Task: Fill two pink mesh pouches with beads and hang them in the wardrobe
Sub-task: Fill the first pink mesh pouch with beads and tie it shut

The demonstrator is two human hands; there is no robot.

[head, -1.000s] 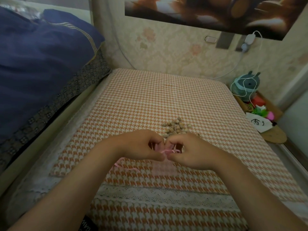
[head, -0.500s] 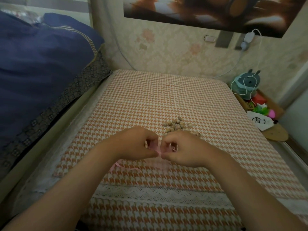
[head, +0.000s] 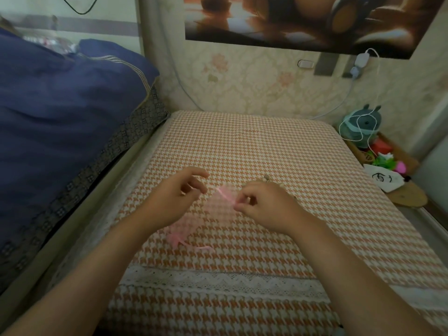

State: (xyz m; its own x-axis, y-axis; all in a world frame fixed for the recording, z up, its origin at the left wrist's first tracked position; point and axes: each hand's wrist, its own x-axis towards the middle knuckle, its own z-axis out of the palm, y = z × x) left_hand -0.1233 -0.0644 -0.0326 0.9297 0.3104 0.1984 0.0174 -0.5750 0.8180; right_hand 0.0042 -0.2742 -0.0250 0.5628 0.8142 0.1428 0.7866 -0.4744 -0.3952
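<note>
A sheer pink mesh pouch (head: 215, 207) lies on the orange houndstooth cover (head: 254, 146) between my hands. My right hand (head: 261, 204) pinches the pouch's pink rim at its right end. My left hand (head: 179, 192) is just left of the pouch, thumb and forefinger apart, and I see nothing between them. A second pink pouch (head: 179, 235) with loose ribbons lies by my left wrist. The tan beads (head: 266, 178) sit behind my right hand, mostly hidden by it.
A dark blue duvet (head: 68, 112) is piled on the left. At the right edge, a low shelf holds a teal toy (head: 363, 124) with a white cable, a white bag (head: 385, 178) and small coloured items. The wall is straight ahead.
My hands, joined at the pouch mouth before, have moved apart. The left hand has opened and shifted left, and the right still pinches the rim. The second pouch now shows by my left wrist.
</note>
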